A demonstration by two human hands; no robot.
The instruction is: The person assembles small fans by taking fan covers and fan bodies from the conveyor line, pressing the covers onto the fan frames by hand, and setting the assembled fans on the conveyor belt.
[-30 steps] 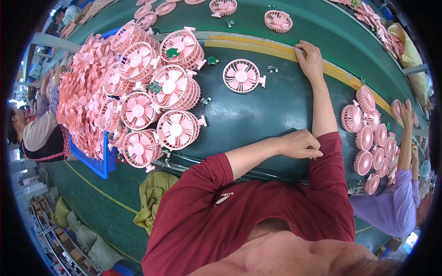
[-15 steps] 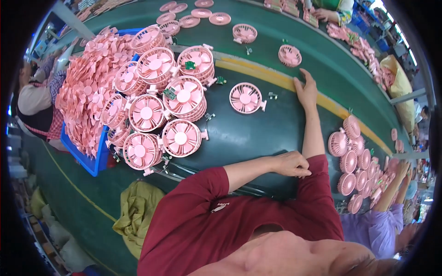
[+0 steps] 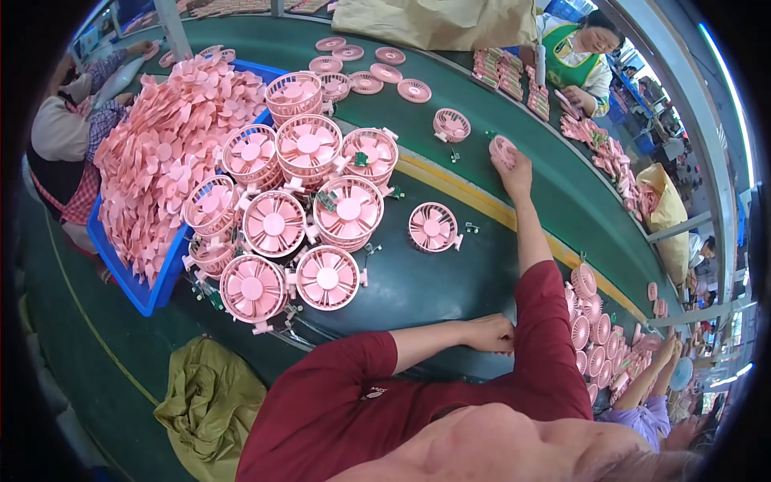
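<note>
Stretched out over the green conveyor belt, my right hand (image 3: 516, 177) grips a round pink fan housing (image 3: 503, 151) by its near side. A small green circuit board shows just beyond it. My left hand (image 3: 488, 333) is curled closed near my right upper arm; whatever it holds, if anything, is hidden. On the dark worktop in front of me lies a single pink fan (image 3: 433, 227) with blades inside and a small board on a wire beside it. Stacks of similar fans (image 3: 348, 209) stand to its left, some with green boards on top.
A blue bin (image 3: 152, 293) heaped with pink fan blades (image 3: 173, 161) stands at left. Pink grilles (image 3: 388, 72) and another housing (image 3: 451, 124) lie on the belt. More housings (image 3: 598, 329) are piled at right. Co-workers sit across, left and right. A green sack (image 3: 205, 406) lies below.
My right hand has reached farther out and closed around the fan housing on the belt. My left hand has lowered slightly. The whole view has shifted, showing more of the far side.
</note>
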